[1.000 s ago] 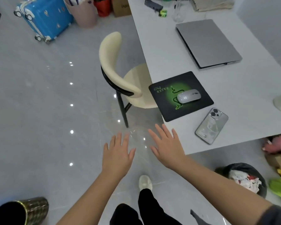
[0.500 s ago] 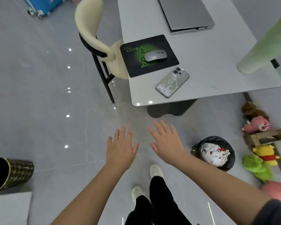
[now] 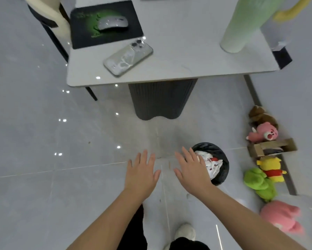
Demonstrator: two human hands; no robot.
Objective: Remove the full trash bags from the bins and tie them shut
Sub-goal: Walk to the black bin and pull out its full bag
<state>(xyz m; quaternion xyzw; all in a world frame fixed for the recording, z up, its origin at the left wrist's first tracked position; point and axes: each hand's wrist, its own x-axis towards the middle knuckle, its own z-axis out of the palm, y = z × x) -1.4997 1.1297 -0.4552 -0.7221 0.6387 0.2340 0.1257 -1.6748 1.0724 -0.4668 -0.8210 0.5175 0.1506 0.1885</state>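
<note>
Since the person has stepped closer, the right hand [image 3: 191,175] now overlaps the black trash bag [image 3: 223,168] in view.
Right hand and left hand [image 3: 141,175]: fingers spread flat, empty; lifting not begun.

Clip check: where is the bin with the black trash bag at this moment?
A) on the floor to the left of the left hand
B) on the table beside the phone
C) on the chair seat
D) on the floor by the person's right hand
D: the bin stands on the floor, its near rim partly hidden behind the right hand.
</note>
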